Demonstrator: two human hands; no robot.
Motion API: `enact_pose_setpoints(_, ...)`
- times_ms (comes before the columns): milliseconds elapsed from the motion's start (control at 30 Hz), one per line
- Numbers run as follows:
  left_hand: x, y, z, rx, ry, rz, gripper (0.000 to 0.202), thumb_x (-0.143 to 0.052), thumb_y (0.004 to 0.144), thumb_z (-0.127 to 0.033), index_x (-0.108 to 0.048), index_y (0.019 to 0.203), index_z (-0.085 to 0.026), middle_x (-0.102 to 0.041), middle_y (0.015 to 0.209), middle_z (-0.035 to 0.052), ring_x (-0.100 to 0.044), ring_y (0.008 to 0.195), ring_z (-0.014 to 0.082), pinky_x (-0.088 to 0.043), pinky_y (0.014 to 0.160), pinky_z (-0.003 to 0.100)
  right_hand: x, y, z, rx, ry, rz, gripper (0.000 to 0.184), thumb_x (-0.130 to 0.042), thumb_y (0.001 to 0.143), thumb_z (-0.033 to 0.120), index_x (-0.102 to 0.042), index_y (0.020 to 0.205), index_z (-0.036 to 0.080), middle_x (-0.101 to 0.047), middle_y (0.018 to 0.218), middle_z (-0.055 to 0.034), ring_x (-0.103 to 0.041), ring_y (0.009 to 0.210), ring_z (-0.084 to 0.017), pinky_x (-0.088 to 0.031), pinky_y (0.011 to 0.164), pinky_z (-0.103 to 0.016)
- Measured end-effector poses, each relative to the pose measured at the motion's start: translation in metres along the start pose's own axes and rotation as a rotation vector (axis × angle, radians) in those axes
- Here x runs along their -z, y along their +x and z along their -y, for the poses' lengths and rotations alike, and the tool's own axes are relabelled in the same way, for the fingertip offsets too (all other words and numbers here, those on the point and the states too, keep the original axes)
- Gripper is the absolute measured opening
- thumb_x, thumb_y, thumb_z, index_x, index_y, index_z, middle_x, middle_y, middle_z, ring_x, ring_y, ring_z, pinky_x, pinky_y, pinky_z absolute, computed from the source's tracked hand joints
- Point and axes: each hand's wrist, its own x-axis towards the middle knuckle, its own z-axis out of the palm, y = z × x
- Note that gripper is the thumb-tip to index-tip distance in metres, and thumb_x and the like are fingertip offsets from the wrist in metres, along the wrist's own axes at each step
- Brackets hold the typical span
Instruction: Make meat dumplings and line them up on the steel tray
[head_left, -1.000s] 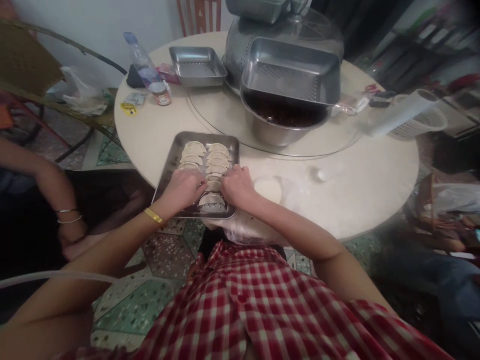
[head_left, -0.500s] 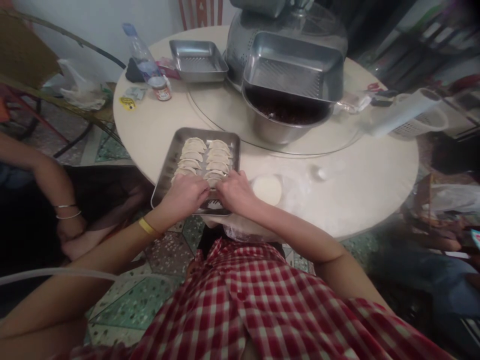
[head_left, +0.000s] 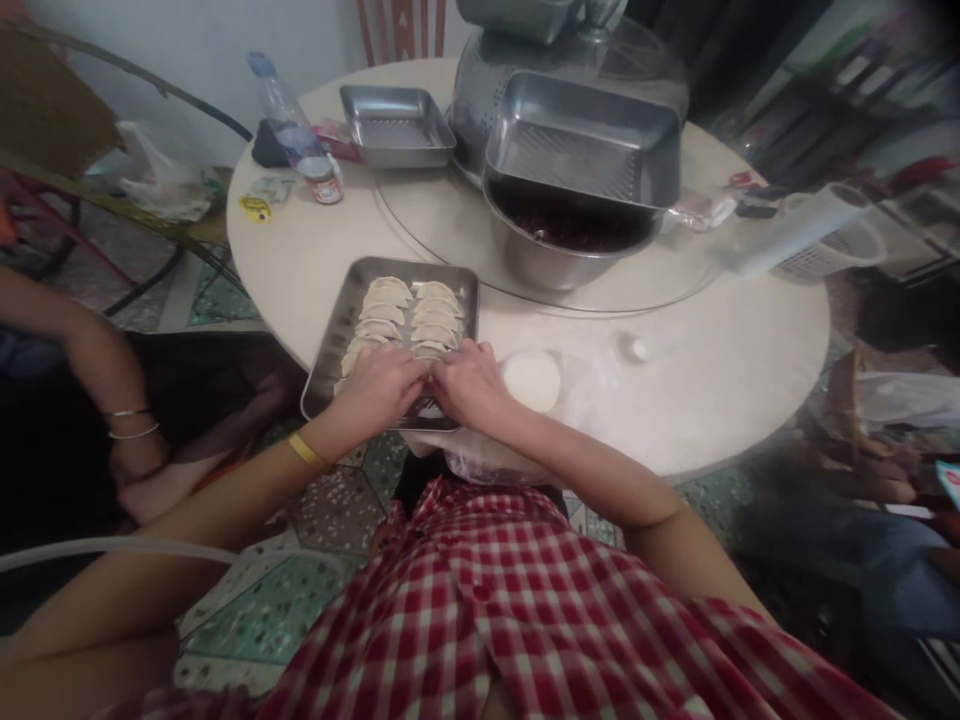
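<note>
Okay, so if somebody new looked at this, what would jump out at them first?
Probably the folded dumplings lined up in the metal tray at the near edge of the table, with the left hand and right hand close together over its near end. Next might come the red checked shirt at the bottom middle. Beyond the tray, to the right, a big metal bowl with dark contents also stands out.

This looks like a home (its dining spot, apparently): a round cream table [head_left: 720,390] with a clear round glass turntable [head_left: 450,235], a reddish slatted wooden chair [head_left: 403,30], and speckled green-and-brown floor tiles [head_left: 262,605].
</note>
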Motion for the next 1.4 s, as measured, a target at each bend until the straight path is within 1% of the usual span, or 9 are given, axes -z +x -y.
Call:
enact_pose_setpoints(100, -0.001, -0.001, 0.001, 0.006, -0.022, -0.016, 0.026, -0.045, 0.094, -0.027, -0.068, 0.086, -0.017, -0.067, 0.085, 0.0097, -0.058, 0.088, 0.0285, -0.034, 0.069, 0.038, -0.001, 0.000, -0.001, -0.011, -0.016, 0.003, 0.023, -0.049, 0.090, 0.024, -0.070, 0.085, 0.015, -0.072, 0.092, -0.0126, -0.052, 0.103, -0.029, -0.031, 0.079, -0.040)
enact_pose_setpoints(233, 0.003, -0.011, 0.007, 0.090, -0.019, -0.026, 0.026, -0.053, 0.092, -0.035, -0.069, 0.101, -0.017, -0.068, 0.092, 0.0106, -0.059, 0.090, 0.0301, -0.033, 0.067, 0.038, -0.001, 0.000, -0.002, 0.000, -0.030, 0.010, 0.022, -0.051, 0.089, 0.025, -0.070, 0.084, 0.014, -0.071, 0.092, -0.0137, -0.052, 0.101, -0.029, -0.031, 0.078, -0.040)
enact_pose_setpoints(367, 0.004, -0.015, 0.010, 0.108, 0.022, 0.041, 0.026, -0.051, 0.092, -0.034, -0.071, 0.089, -0.018, -0.068, 0.086, 0.0104, -0.059, 0.086, 0.0294, -0.030, 0.063, 0.037, -0.002, 0.001, -0.001, 0.005, -0.034, 0.018, 0.023, -0.050, 0.089, 0.023, -0.070, 0.084, 0.013, -0.071, 0.091, -0.0148, -0.051, 0.102, -0.029, -0.031, 0.079, -0.041)
enact_pose_setpoints(500, 0.003, -0.012, 0.010, 0.070, 0.040, 0.046, 0.029, -0.047, 0.093, -0.031, -0.070, 0.082, -0.017, -0.067, 0.083, 0.0111, -0.060, 0.086, 0.0294, -0.030, 0.063, 0.038, -0.003, 0.002, 0.000, 0.013, -0.032, 0.029, 0.026, -0.047, 0.089, 0.019, -0.071, 0.082, 0.012, -0.071, 0.090, -0.0157, -0.052, 0.102, -0.030, -0.031, 0.079, -0.041)
enact_pose_setpoints(767, 0.009, -0.018, 0.012, 0.139, 0.079, 0.101, 0.030, -0.054, 0.089, -0.041, -0.073, 0.085, -0.018, -0.069, 0.085, 0.0125, -0.061, 0.087, 0.0326, -0.030, 0.061, 0.037, 0.004, -0.001, 0.002, 0.008, -0.046, 0.053, 0.024, -0.053, 0.089, 0.026, -0.072, 0.085, 0.012, -0.071, 0.094, -0.0166, -0.051, 0.104, -0.031, -0.032, 0.080, -0.041)
enact_pose_setpoints(867, 0.008, -0.016, 0.013, 0.124, 0.078, 0.162, 0.031, -0.052, 0.089, -0.035, -0.073, 0.075, -0.018, -0.069, 0.081, 0.0131, -0.062, 0.086, 0.0323, -0.030, 0.061, 0.037, 0.004, 0.000, 0.003, 0.003, -0.044, 0.090, 0.021, -0.054, 0.086, 0.020, -0.073, 0.084, 0.011, -0.072, 0.093, -0.0170, -0.051, 0.104, -0.031, -0.032, 0.081, -0.042)
enact_pose_setpoints(1033, 0.008, -0.010, 0.015, 0.116, 0.063, 0.193, 0.032, -0.049, 0.090, -0.030, -0.073, 0.073, -0.017, -0.070, 0.081, 0.0124, -0.062, 0.086, 0.0289, -0.032, 0.062, 0.036, 0.001, 0.002, 0.002, 0.008, -0.047, 0.078, 0.020, -0.054, 0.085, 0.016, -0.073, 0.082, 0.011, -0.072, 0.092, -0.0167, -0.052, 0.103, -0.030, -0.032, 0.080, -0.042)
enact_pose_setpoints(1233, 0.014, -0.011, 0.010, 0.138, 0.098, 0.117, 0.033, -0.056, 0.088, -0.047, -0.071, 0.081, -0.018, -0.070, 0.084, 0.0116, -0.061, 0.089, 0.0313, -0.031, 0.064, 0.036, 0.004, -0.001, 0.001, -0.001, -0.039, 0.040, 0.025, -0.053, 0.090, 0.029, -0.072, 0.087, 0.013, -0.072, 0.096, -0.0154, -0.050, 0.105, -0.029, -0.032, 0.082, -0.041)
enact_pose_setpoints(1400, 0.011, -0.005, 0.001, 0.070, 0.105, 0.041, 0.026, -0.049, 0.093, -0.035, -0.067, 0.086, -0.017, -0.068, 0.086, 0.0116, -0.059, 0.090, 0.0305, -0.030, 0.065, 0.036, 0.004, 0.001, 0.003, 0.004, -0.027, 0.042, 0.026, -0.047, 0.091, 0.021, -0.071, 0.086, 0.014, -0.071, 0.093, -0.0139, -0.049, 0.103, -0.029, -0.031, 0.081, -0.041)
